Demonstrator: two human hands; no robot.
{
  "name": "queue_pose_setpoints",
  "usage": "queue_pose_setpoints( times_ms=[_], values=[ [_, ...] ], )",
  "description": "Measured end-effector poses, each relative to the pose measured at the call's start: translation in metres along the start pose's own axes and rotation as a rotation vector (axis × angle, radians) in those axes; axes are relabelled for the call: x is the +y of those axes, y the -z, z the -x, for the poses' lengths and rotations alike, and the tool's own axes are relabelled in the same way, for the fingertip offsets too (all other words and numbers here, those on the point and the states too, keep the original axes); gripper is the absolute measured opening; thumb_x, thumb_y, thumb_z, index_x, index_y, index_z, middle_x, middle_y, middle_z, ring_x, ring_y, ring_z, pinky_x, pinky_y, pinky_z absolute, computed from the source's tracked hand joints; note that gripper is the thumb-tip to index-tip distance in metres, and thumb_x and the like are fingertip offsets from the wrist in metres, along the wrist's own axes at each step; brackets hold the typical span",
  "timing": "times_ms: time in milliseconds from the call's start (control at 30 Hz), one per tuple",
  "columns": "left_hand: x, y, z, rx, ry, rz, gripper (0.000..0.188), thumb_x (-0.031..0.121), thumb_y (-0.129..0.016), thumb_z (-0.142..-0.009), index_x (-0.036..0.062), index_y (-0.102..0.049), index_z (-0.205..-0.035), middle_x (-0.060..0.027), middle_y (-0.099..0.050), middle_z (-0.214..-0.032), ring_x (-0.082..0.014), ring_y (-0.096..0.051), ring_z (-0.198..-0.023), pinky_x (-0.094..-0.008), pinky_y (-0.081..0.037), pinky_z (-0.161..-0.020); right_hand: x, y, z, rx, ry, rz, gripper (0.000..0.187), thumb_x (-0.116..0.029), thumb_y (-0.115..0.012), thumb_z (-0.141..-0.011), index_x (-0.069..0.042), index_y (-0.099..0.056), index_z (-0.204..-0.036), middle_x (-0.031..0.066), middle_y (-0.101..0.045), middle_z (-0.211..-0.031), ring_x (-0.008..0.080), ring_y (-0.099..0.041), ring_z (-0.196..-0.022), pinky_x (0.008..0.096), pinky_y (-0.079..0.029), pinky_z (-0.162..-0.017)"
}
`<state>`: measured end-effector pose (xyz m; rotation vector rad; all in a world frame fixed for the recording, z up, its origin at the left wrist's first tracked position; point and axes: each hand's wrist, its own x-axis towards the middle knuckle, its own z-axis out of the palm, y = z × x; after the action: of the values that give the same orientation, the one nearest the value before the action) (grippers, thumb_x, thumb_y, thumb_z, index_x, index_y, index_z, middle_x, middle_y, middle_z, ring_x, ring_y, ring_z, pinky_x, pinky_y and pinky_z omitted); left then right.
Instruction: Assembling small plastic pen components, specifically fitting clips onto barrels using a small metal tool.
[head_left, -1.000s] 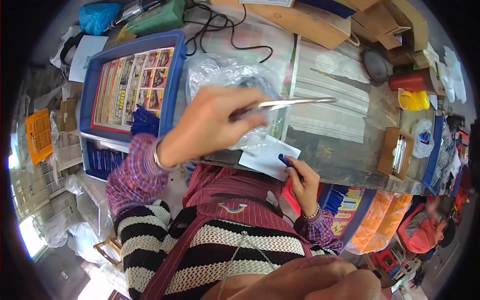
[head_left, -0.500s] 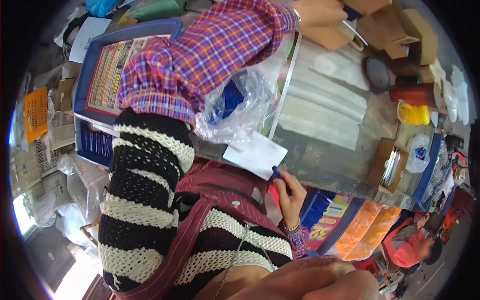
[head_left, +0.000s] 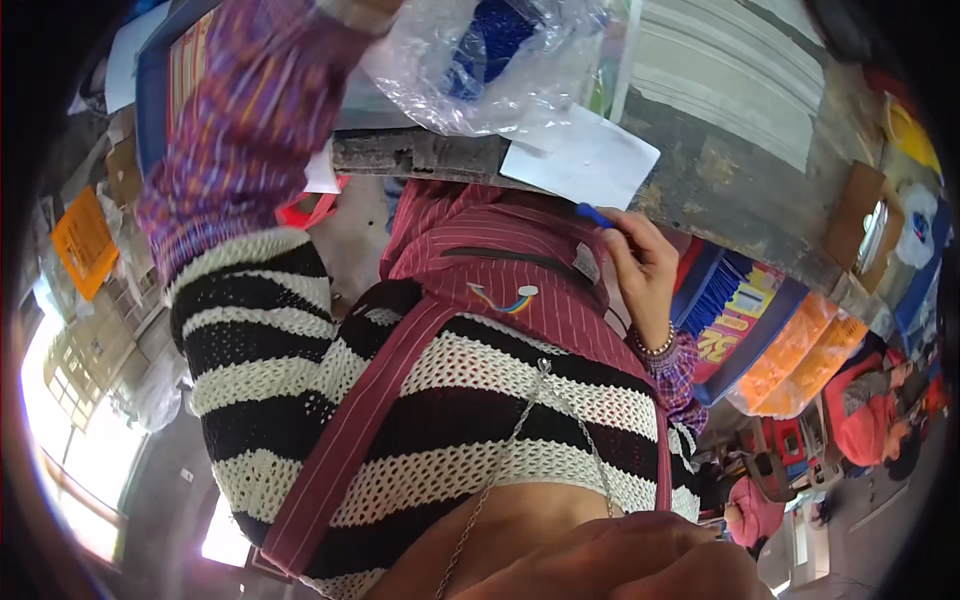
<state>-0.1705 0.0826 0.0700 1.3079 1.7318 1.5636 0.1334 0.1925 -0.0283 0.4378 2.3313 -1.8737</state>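
The blue pen-like piece (head_left: pixel 594 214) is at about two o'clock from the middle of the view, pinched by the right hand (head_left: pixel 648 258) between thumb and fingertips. It sits at the near edge of a white card (head_left: pixel 585 165); whether the two touch, I cannot tell. The right wrist wears a beaded bracelet (head_left: pixel 658 342).

The left arm's checked sleeve (head_left: pixel 240 130) rises at ten o'clock, and the hand beyond it runs past the upper edge, so I cannot tell whether its fingers are spread, narrowed or around something.

The card lies at one o'clock, partly on the dark desk (head_left: pixel 705 180) and jutting over its near edge. A clear plastic bag (head_left: pixel 420 85) overlaps its far left corner at twelve o'clock, with a dark blue bundle (head_left: pixel 490 45) showing through the film. Pale flattened sheeting (head_left: pixel 735 75) covers the desk at one o'clock.

A small cardboard box (head_left: pixel 852 215) stands between two and three o'clock, with a clear bag (head_left: pixel 915 225) just beside it. Below the desk at three o'clock is a blue tray (head_left: pixel 765 325) holding blue sticks (head_left: pixel 728 285), next to orange packets (head_left: pixel 805 350). Between three and four o'clock, farther off, a person in pink (head_left: pixel 862 410) is visible.
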Motion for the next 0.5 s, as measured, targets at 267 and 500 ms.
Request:
queue_pose_setpoints(
  times_ms=[267, 500],
  values=[
    [0.013, -0.063, 0.135, -0.027, 0.26, 0.405, 0.013, 0.005, -0.054, -0.091, 0.0002, -0.06, -0.101, -0.0015, -0.061, -0.098, -0.009, -0.056, -0.092, -0.024, -0.044, -0.081, 0.014, -0.028, 0.019, -0.027, -0.447, -0.452, 0.02, -0.009, -0.059, -0.088, 0.0, -0.062, -0.106, 0.0021, -0.062, -0.08, 0.0054, -0.053, -0.061, 0.0182, -0.042, -0.055],
    [-0.006, -0.1, 0.165, 0.001, 0.398, 0.529, 0.014, 0.007, -0.055, -0.092, -0.0012, -0.06, -0.102, -0.0087, -0.06, -0.103, -0.015, -0.056, -0.098, -0.0266, -0.043, -0.085, 0.021, -0.039, 0.009, -0.002, -0.38, -0.582, 0.021, -0.013, -0.056, -0.092, 0.0, -0.06, -0.108, 0.0018, -0.062, -0.079, 0.0039, -0.051, -0.059, 0.0169, -0.041, -0.053]
  ],
)
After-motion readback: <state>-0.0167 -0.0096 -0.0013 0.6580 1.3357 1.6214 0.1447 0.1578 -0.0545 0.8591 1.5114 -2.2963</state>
